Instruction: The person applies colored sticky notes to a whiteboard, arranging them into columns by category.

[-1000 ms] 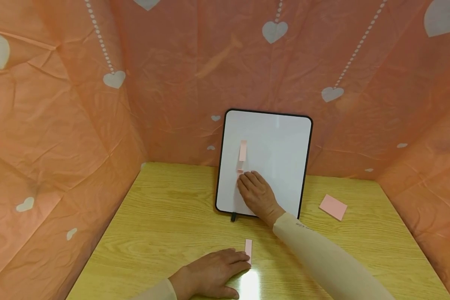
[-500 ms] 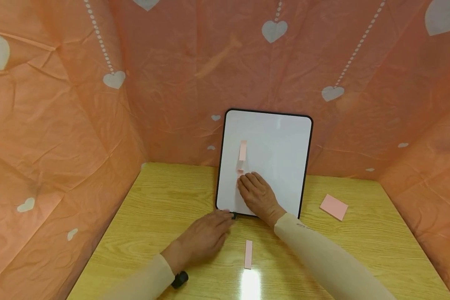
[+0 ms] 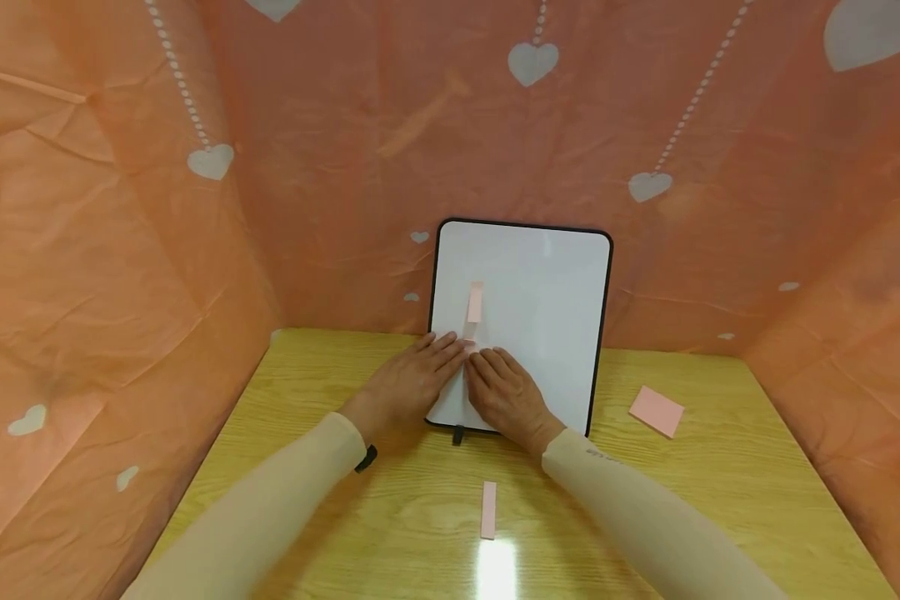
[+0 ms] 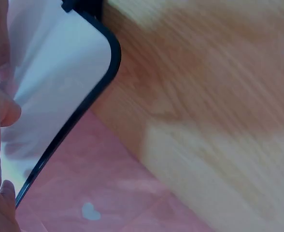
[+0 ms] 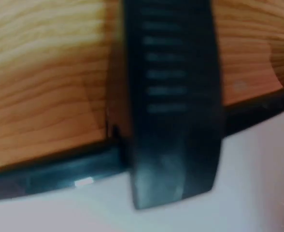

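Observation:
A white board (image 3: 547, 300) with a black rim leans upright at the back of the table. A narrow pink sticky note (image 3: 475, 302) clings to its left half, its lower part curling off the surface. My left hand (image 3: 408, 383) lies over the board's left edge, fingers extended towards the note's lower end. Close beside it, my right hand (image 3: 508, 400) has bent fingers against the board, pinching another pink sticky note (image 4: 9, 88), mostly hidden by the fingertips. In the left wrist view, fingertips of both hands nearly meet at the left edge.
On the wooden table (image 3: 330, 517) a narrow pink sticky-note pad (image 3: 488, 510) lies in front of the board. A wider pink pad (image 3: 656, 411) is to the right. A black clip (image 3: 458, 436) grips the board's lower rim. Orange cloth (image 3: 345, 167) surrounds the table.
My left hand has left the narrow pad and moved forward and up to the board, beside the right hand. The right hand stays at the same spot. The view has shifted slightly.

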Tool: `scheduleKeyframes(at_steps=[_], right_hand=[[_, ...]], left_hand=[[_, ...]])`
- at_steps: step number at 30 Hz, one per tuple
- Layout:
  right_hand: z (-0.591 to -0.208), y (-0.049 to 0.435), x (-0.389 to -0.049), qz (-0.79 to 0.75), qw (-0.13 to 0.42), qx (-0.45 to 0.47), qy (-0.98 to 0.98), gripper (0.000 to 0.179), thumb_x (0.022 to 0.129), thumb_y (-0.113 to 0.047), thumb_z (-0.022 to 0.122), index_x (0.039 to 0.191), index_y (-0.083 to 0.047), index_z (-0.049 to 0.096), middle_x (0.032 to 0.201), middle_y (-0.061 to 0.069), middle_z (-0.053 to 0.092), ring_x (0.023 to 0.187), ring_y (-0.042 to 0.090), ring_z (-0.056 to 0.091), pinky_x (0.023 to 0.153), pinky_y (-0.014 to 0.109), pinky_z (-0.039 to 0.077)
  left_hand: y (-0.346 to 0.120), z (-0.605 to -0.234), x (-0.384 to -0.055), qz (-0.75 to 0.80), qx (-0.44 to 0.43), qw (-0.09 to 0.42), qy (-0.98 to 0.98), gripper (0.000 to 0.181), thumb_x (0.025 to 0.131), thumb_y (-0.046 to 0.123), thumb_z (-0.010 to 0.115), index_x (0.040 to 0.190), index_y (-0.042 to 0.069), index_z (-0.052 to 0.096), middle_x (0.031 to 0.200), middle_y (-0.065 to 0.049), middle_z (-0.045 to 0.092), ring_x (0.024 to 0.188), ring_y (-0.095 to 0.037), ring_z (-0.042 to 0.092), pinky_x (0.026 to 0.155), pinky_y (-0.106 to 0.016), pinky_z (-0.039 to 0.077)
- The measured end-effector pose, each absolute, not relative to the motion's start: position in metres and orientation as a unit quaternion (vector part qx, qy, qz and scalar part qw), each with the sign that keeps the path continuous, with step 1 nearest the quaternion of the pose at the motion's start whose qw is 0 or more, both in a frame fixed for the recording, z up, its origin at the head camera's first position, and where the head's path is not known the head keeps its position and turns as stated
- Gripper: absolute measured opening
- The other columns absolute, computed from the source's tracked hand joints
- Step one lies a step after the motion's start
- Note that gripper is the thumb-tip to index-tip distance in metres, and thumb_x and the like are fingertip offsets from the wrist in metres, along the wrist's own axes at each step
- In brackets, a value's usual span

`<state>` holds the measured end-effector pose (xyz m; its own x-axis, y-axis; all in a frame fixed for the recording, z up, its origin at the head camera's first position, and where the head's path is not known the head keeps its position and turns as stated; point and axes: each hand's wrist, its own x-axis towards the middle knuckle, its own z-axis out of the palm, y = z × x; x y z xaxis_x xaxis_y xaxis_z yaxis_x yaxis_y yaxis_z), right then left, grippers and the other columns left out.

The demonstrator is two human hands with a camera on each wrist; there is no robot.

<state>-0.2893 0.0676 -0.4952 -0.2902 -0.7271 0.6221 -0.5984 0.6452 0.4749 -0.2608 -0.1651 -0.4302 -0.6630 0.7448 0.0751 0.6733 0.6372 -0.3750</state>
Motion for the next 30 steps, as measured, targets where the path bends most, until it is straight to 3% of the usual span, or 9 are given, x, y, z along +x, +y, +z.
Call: scheduleKeyframes(at_steps=[7, 15, 22, 30], right_hand=[[-0.494, 0.065, -0.286, -0.086, 0.412, 0.410, -0.809, 0.043, 0.107, -0.024, 0.052, 0.139, 0.001, 0.067, 0.130, 0.012, 0.073, 0.120, 0.026, 0.068, 0.112, 0.042, 0.052], [-0.496, 0.068, -0.283, -0.105, 0.393, 0.402, -0.821, 0.047, 0.110, -0.027, 0.043, 0.145, -0.001, 0.063, 0.139, 0.011, 0.070, 0.126, 0.026, 0.065, 0.112, 0.043, 0.051], [-0.500, 0.074, -0.276, -0.118, 0.355, 0.397, -0.838, 0.058, 0.110, -0.041, 0.046, 0.150, -0.001, 0.057, 0.150, 0.013, 0.062, 0.137, 0.028, 0.059, 0.119, 0.047, 0.044], [-0.500, 0.077, -0.269, -0.139, 0.310, 0.391, -0.856, 0.066, 0.111, -0.050, 0.040, 0.157, -0.002, 0.049, 0.160, 0.012, 0.052, 0.149, 0.027, 0.048, 0.127, 0.048, 0.035]], left_hand=[[-0.164, -0.425, -0.275, 0.187, -0.406, 0.117, -0.887, 0.059, 0.113, 0.023, 0.046, 0.168, 0.008, 0.028, 0.176, -0.006, 0.024, 0.164, -0.025, 0.019, 0.134, -0.046, 0.019], [-0.163, -0.415, -0.282, 0.237, -0.413, 0.091, -0.875, 0.061, 0.113, 0.022, 0.045, 0.169, 0.012, 0.024, 0.177, -0.002, 0.019, 0.165, -0.023, 0.014, 0.135, -0.046, 0.015], [-0.165, -0.409, -0.288, 0.246, -0.427, 0.086, -0.866, 0.071, 0.113, 0.051, 0.042, 0.170, 0.014, 0.023, 0.177, -0.001, 0.017, 0.165, -0.021, 0.013, 0.135, -0.047, 0.016], [-0.168, -0.407, -0.292, 0.273, -0.423, 0.080, -0.860, 0.073, 0.112, 0.054, 0.039, 0.170, 0.014, 0.020, 0.178, -0.001, 0.015, 0.165, -0.021, 0.011, 0.135, -0.047, 0.014]])
